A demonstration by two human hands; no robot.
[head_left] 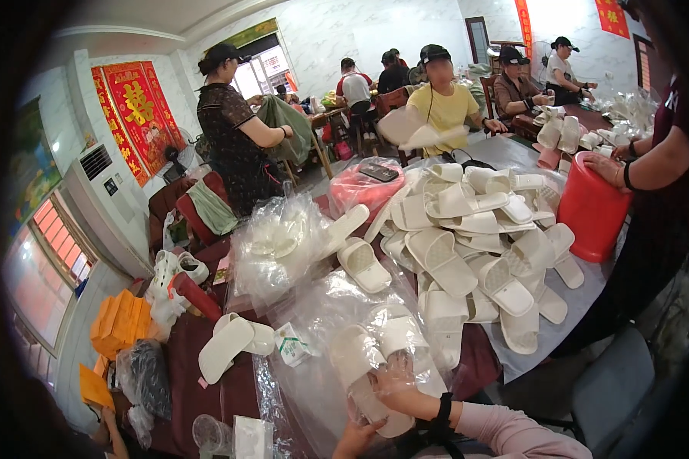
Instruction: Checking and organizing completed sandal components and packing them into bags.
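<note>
At the near middle of the table, a pair of white slide slippers, the left slipper and the right slipper, lies under clear, shiny plastic film. My left hand is closed around the heel end of the left slipper, low in the picture. Above it, my right hand is at the pair with bent fingers, gripping the right slipper; the film hides part of the fingertips. A clear plastic bag spreads out to the left of the pair. A small white-and-green card lies there too.
A large heap of white slippers fills the right side. Clear bags are piled behind. Another slipper pair sits left. A person at right touches a red bucket. A grey chair stands near right.
</note>
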